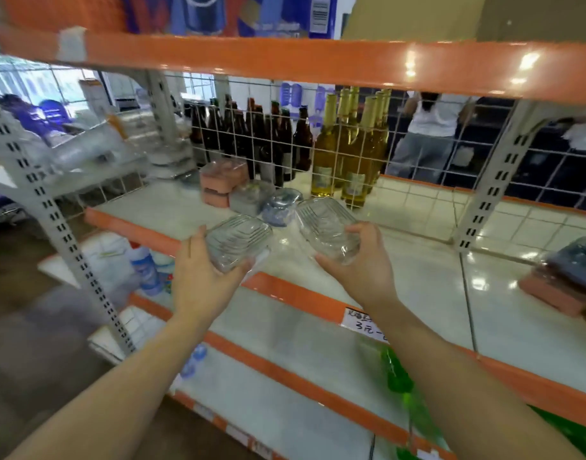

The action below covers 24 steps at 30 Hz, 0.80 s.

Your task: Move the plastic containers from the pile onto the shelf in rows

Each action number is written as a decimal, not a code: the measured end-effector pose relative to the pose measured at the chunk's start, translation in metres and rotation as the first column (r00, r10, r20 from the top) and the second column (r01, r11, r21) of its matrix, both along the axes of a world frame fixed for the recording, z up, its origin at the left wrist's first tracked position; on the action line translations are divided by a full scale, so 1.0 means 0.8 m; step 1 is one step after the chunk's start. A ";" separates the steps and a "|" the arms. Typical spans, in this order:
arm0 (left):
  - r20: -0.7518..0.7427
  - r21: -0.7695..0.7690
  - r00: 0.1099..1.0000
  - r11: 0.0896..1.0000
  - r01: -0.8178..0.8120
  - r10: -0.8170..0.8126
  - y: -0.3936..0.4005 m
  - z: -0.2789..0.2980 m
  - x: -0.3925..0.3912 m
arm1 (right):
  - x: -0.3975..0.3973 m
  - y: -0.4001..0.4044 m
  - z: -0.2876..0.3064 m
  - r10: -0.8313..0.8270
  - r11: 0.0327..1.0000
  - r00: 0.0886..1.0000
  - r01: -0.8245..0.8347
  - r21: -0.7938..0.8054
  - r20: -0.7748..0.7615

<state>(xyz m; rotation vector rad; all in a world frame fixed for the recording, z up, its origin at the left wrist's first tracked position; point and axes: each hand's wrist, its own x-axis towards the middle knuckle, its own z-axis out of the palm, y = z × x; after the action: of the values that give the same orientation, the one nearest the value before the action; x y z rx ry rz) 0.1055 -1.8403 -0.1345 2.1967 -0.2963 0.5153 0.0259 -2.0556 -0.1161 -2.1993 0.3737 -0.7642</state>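
Two clear containers (239, 239) (328, 227) held over white shelf (172, 207); tiled floor (517, 227) behind.

My shelf (172, 207) is pale with an orange front edge; pink containers (222, 180), wrapped clear containers (251, 197) and bottles (348, 154) stand on it.

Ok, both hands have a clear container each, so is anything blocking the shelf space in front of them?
Nothing visible does. The left hand and right hand each hold a clear container over the shelf front, which is bare beneath them. Pink containers and wrapped ones sit further back, near the mesh.
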 end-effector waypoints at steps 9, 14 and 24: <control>-0.035 0.032 0.988 0.988 -0.148 0.149 0.097 0.007 0.105 | 0.154 0.081 0.001 0.136 0.991 0.989 -0.136 -0.004 -0.054; -0.015 0.051 0.987 0.986 -0.157 0.158 0.122 0.018 0.195 | 0.259 0.109 0.007 0.186 0.981 0.983 -0.186 -0.056 -0.011; 0.040 0.292 0.995 0.951 -0.104 0.097 0.183 0.034 0.343 | 0.432 0.165 0.021 0.179 0.983 0.984 -0.179 -0.036 -0.008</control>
<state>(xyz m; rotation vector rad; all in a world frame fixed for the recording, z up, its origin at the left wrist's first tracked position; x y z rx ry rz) 0.3796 -1.6938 -0.1069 2.5058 -0.2908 0.5863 0.3712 -1.9239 -0.0997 -2.2332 0.1620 -0.6722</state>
